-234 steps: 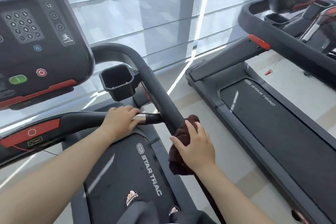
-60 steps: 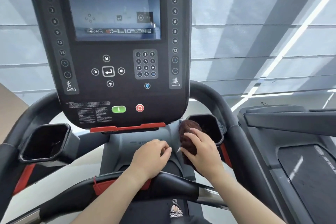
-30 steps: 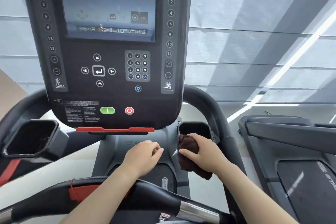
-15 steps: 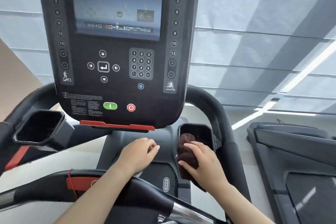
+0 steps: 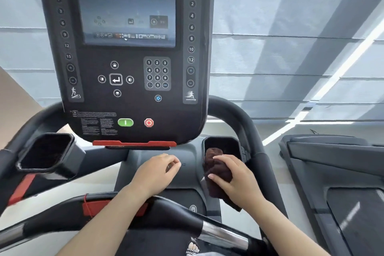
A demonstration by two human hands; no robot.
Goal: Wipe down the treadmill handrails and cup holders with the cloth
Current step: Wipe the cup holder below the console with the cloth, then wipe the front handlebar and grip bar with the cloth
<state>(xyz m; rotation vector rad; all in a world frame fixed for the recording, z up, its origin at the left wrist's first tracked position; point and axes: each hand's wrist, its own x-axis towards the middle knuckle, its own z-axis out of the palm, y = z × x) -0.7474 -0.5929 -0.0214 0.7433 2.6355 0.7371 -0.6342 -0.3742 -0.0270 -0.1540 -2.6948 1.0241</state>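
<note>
Right hand: our right hand (image 5: 234,176) is clamped on the bunched dark brown cloth (image 5: 216,172), thumb on its inner face and fingers wrapped over the outer side.
Cloth: its upper end pokes into the mouth of the black rectangular right cup holder (image 5: 223,144); its lower end trails down below our palm. Whether it touches the holder's inner wall, we cannot tell.
Left hand: our left hand (image 5: 154,172) holds nothing, fingers loosely curled together, resting on the grey plastic column under the black treadmill console (image 5: 124,54).
Key relation: the holder lies straight ahead of and above our right hand, and the cloth's long axis runs from our wrist up into that opening, so we judge the next push goes forward and down into the holder.
Nearer hand: the right, by far; the left sits inboard, well clear of it.
Still to do, as we judge: the black left cup holder (image 5: 46,153) at the console's left corner, and the curved black right handrail (image 5: 245,127) just outside the right holder.
</note>
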